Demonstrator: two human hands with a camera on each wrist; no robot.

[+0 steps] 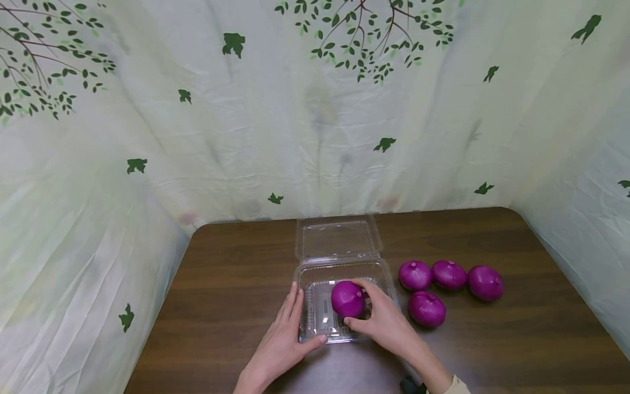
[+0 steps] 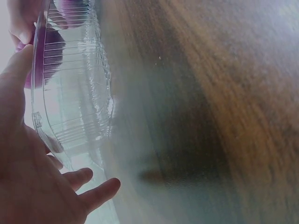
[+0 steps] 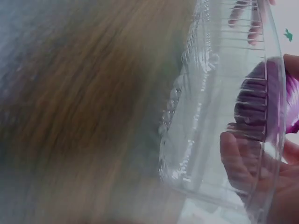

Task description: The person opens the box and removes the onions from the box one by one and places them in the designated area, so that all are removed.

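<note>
A clear plastic clamshell container (image 1: 315, 301) lies on the table with its lid (image 1: 339, 239) folded back. My right hand (image 1: 386, 323) grips a red onion (image 1: 346, 299) between thumb and fingers over the container's base. In the right wrist view this onion (image 3: 252, 100) shows partly through the clear wall and partly above the rim; whether it touches the bottom I cannot tell. Along the container's left side lie the straight fingers of my left hand (image 1: 280, 339), its thumb at the near edge. The left wrist view shows that hand (image 2: 37, 177) against the wall.
Several more red onions (image 1: 427, 309) sit grouped on the brown wooden table (image 1: 231, 284), right of the container. A leaf-patterned cloth (image 1: 256, 137) hangs behind the table and at both sides. A small dark object (image 1: 410, 384) lies at the near edge, beside my right forearm.
</note>
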